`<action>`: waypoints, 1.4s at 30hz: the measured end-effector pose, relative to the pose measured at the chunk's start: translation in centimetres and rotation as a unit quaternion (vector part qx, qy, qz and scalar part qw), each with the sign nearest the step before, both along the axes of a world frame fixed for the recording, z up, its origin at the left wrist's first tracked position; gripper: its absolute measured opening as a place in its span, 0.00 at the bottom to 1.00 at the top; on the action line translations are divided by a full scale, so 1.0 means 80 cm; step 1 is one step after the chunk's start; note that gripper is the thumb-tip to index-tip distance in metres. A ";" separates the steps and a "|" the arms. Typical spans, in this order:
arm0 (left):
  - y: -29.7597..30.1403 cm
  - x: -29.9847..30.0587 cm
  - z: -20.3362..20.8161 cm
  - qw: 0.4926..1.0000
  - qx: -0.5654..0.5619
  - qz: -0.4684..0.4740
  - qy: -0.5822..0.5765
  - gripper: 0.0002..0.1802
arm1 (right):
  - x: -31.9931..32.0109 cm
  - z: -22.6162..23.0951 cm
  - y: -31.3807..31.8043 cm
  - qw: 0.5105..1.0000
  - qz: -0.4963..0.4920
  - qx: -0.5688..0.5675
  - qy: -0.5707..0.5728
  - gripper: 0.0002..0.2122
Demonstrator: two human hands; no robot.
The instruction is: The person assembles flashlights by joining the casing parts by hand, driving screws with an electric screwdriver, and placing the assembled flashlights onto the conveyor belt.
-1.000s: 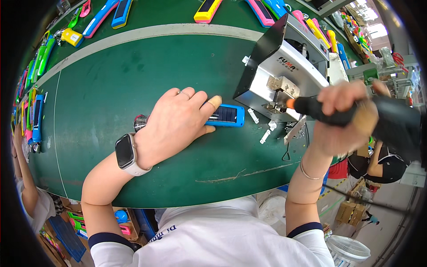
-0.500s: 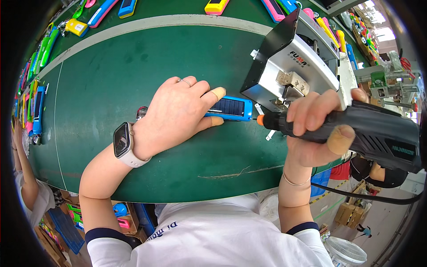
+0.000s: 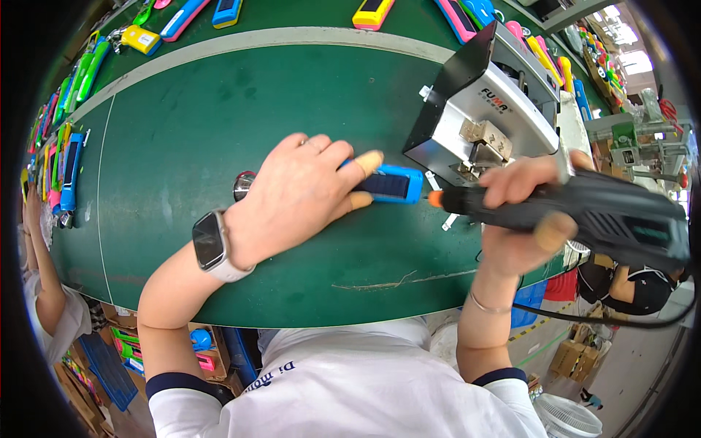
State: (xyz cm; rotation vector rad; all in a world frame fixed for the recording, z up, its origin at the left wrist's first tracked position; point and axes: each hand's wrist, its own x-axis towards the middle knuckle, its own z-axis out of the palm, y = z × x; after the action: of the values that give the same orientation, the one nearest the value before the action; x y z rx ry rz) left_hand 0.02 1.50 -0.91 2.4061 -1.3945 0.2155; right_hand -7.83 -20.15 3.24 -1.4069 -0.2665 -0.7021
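Observation:
My left hand lies over a blue solar flashlight, its thumb and fingers closed on the body. The dark panel and blue end stick out to the right of the fingers, while the silver, round head shows beside my wrist; the middle is covered by the hand. My right hand is wrapped round a black electric screwdriver, held level. Its orange-tipped nose points left at the flashlight's blue end, with a small gap between them. Covers sit on some of my fingertips.
A silver-and-black screw feeder stands just beyond the screwdriver, small white pieces beside it. Colourful flashlights line the far belt, with more at the left. A black cable hangs at right. Another person's arm shows at far left.
The screwdriver has drawn back from the flashlight's end, where its tip was against or very near it. The flashlight has tilted slightly in my left hand. The whole view has shifted a little.

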 end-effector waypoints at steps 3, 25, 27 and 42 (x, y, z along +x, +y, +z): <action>0.025 -0.013 0.011 0.999 -0.017 -0.004 0.033 0.26 | -0.030 0.015 -0.022 0.979 -0.141 -0.134 0.064 0.31; 0.044 -0.038 -0.014 0.997 -0.053 -0.054 0.023 0.23 | -0.033 -0.053 0.051 0.841 0.031 -0.488 0.230 0.16; 0.043 -0.034 -0.012 0.997 -0.051 -0.054 0.025 0.23 | -0.029 -0.053 0.048 0.847 0.028 -0.480 0.226 0.15; 0.043 -0.011 -0.015 0.993 -0.021 -0.113 -0.018 0.23 | -0.008 -0.029 0.043 0.744 0.040 -0.664 0.066 0.20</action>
State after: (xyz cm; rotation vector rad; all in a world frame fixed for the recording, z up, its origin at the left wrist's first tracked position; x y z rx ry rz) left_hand -0.82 4.93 -2.07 2.1975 -1.6460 0.2278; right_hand -8.47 -16.72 0.94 -2.7714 -0.8103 -0.2490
